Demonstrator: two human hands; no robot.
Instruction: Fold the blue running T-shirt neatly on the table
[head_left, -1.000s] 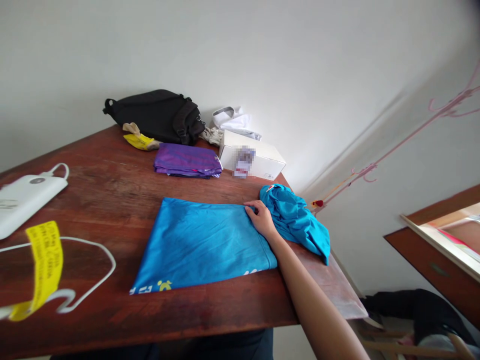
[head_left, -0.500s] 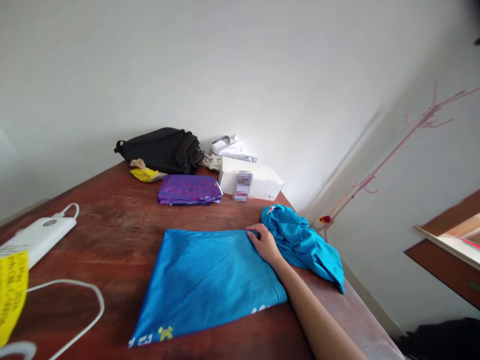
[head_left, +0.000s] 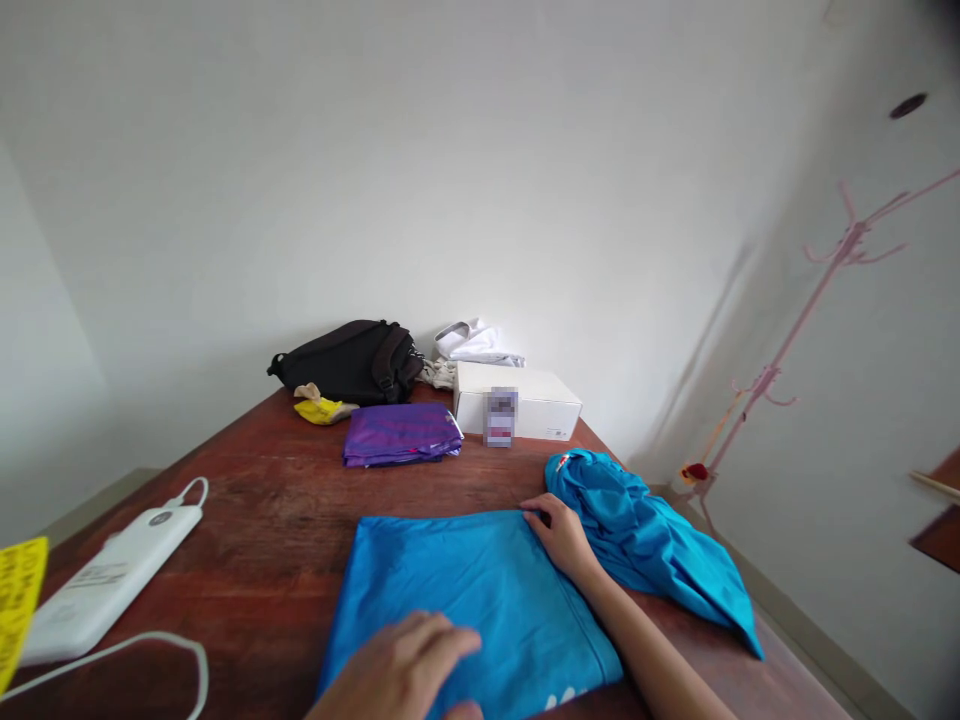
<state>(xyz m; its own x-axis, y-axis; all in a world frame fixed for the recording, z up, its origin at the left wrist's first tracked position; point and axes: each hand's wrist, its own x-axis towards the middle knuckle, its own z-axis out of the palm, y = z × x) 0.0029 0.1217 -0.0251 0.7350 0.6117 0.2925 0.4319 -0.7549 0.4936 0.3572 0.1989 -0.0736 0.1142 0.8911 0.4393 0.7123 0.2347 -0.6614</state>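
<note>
A folded blue cloth (head_left: pixel 487 590) with white print along its near edge lies flat on the wooden table. Over its near left part is my left hand (head_left: pixel 409 665), fingers spread; whether it presses on the fabric I cannot tell. My right hand (head_left: pixel 559 530) rests at the cloth's far right corner, its fingers bent over the edge there, and a grip on the fabric is not clear. Just right of that hand lies a crumpled blue garment (head_left: pixel 645 530) with a small red and white label.
Behind stand a folded purple cloth (head_left: pixel 401 433), a white box (head_left: pixel 540 400), a black bag (head_left: pixel 345 360) and a yellow item (head_left: pixel 319 410). A white power bank (head_left: pixel 112 570) with a cable lies left. A pink coat rack (head_left: pixel 795 330) stands beyond the table's right edge.
My left hand has come into view over the near left of the folded cloth. My right hand stays at its corner. The view has tilted up and turned slightly left.
</note>
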